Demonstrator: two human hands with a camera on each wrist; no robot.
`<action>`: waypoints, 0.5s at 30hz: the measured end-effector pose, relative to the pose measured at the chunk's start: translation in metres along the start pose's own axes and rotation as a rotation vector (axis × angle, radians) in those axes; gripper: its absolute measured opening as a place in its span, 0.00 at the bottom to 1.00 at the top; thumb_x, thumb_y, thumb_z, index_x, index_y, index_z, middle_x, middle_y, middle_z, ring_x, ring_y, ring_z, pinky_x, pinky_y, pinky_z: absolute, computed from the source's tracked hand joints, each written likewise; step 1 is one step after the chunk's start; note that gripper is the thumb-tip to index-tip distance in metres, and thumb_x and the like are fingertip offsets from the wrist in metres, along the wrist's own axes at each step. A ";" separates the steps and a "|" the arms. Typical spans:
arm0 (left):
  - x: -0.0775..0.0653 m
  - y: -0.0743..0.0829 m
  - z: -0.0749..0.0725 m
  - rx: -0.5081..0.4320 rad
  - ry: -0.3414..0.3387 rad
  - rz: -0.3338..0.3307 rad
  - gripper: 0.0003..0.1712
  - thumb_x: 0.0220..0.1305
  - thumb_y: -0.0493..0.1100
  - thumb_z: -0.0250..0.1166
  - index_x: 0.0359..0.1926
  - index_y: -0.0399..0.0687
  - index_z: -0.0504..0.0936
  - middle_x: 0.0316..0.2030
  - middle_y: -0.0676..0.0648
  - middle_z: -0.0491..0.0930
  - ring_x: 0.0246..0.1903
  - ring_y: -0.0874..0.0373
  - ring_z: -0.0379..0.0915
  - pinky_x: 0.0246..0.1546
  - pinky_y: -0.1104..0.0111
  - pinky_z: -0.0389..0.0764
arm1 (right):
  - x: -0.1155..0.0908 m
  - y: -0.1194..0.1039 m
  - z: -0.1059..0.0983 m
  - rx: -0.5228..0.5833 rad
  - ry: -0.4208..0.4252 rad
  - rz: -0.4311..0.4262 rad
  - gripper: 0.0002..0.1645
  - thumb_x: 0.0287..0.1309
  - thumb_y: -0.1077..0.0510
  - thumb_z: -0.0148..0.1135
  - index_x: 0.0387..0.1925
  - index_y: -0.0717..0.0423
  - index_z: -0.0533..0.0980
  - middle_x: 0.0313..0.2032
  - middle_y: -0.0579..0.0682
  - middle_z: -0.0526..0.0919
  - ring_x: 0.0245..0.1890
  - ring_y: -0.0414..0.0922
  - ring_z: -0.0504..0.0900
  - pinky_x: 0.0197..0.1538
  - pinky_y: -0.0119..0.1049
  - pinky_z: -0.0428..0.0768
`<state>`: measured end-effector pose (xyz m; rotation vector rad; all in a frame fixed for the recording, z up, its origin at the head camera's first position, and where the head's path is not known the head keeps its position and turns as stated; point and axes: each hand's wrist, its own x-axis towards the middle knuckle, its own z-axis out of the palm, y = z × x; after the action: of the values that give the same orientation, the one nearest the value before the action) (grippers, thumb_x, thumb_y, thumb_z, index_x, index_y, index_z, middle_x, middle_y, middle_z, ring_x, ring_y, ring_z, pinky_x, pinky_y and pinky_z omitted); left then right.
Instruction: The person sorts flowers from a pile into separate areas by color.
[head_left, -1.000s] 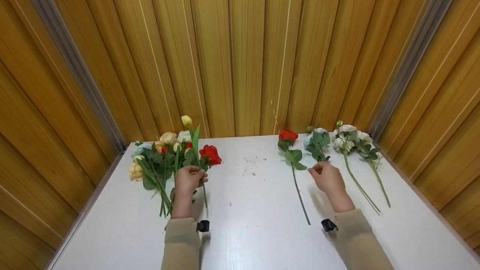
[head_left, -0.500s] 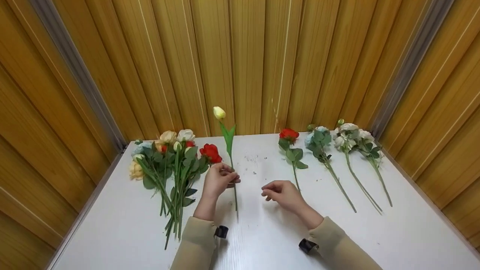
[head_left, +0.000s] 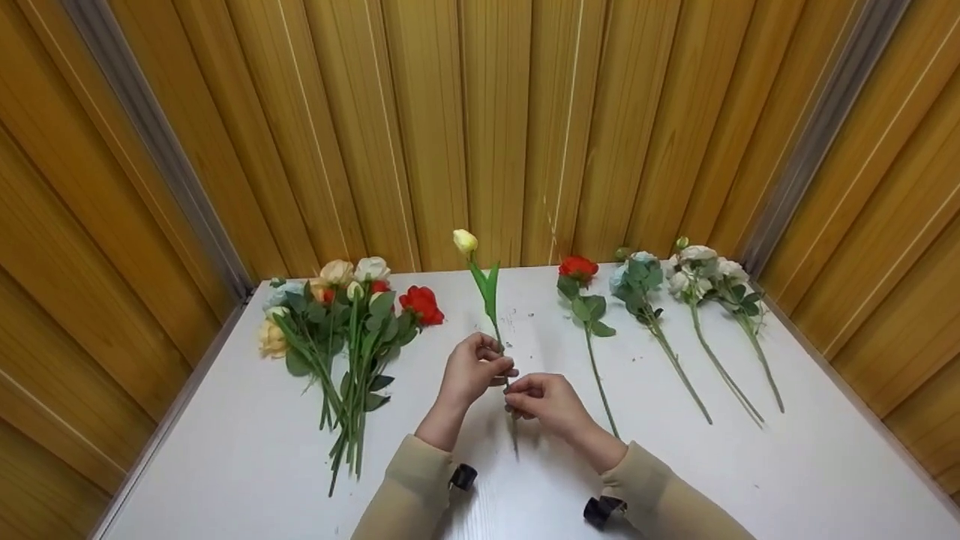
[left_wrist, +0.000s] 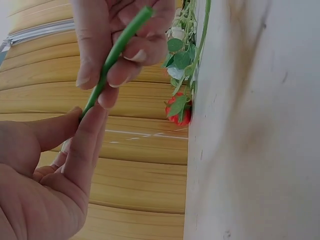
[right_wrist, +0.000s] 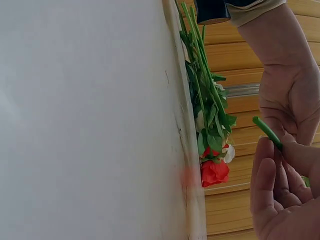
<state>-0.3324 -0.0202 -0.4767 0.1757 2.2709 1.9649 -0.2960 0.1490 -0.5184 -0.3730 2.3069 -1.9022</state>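
Note:
A pale yellow tulip (head_left: 465, 241) with two green leaves stands upright over the middle of the white table in the head view. My left hand (head_left: 471, 373) pinches its stem below the leaves, between thumb and fingers. Just below, my right hand (head_left: 556, 407) pinches the same stem with its thumb and fingertips. The lower stem (left_wrist: 120, 46) juts past both hands' fingers in the left wrist view. From the right wrist, the cut end of the stem (right_wrist: 264, 128) sticks out beside my right thumb.
On the left lies a pile of mixed flowers, with a red flower (head_left: 422, 305) at its right side. To the right lie a red rose (head_left: 577, 268), a pale blue flower stem (head_left: 679, 367) and white flowers (head_left: 697, 256). Wood-patterned walls (head_left: 487, 135) enclose the table.
My left hand has carried the tulip rightward from the left pile to the middle. My right hand has come left from near the pale blue flower and now pinches the tulip's stem.

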 end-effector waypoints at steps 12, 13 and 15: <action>0.007 0.002 -0.049 0.367 0.209 -0.057 0.13 0.70 0.40 0.67 0.50 0.38 0.82 0.36 0.42 0.87 0.36 0.51 0.87 0.35 0.66 0.86 | 0.007 0.009 -0.014 -0.081 0.059 0.096 0.11 0.63 0.66 0.68 0.40 0.74 0.82 0.30 0.59 0.90 0.23 0.35 0.83 0.31 0.28 0.84; 0.007 0.000 -0.056 0.400 0.255 -0.052 0.12 0.70 0.40 0.67 0.50 0.38 0.82 0.36 0.41 0.87 0.36 0.50 0.85 0.35 0.65 0.85 | 0.008 0.011 -0.016 -0.088 0.069 0.109 0.10 0.63 0.66 0.68 0.39 0.74 0.82 0.29 0.58 0.90 0.23 0.35 0.83 0.31 0.28 0.83; 0.006 -0.004 -0.072 0.464 0.348 -0.035 0.12 0.70 0.39 0.67 0.50 0.36 0.82 0.37 0.39 0.86 0.36 0.48 0.83 0.36 0.62 0.84 | 0.009 0.014 -0.019 -0.097 0.088 0.138 0.09 0.63 0.66 0.68 0.39 0.73 0.83 0.28 0.57 0.90 0.22 0.36 0.83 0.30 0.28 0.82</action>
<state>-0.3511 -0.0903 -0.4704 -0.1770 2.9001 1.5138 -0.3109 0.1667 -0.5276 -0.1382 2.4170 -1.7815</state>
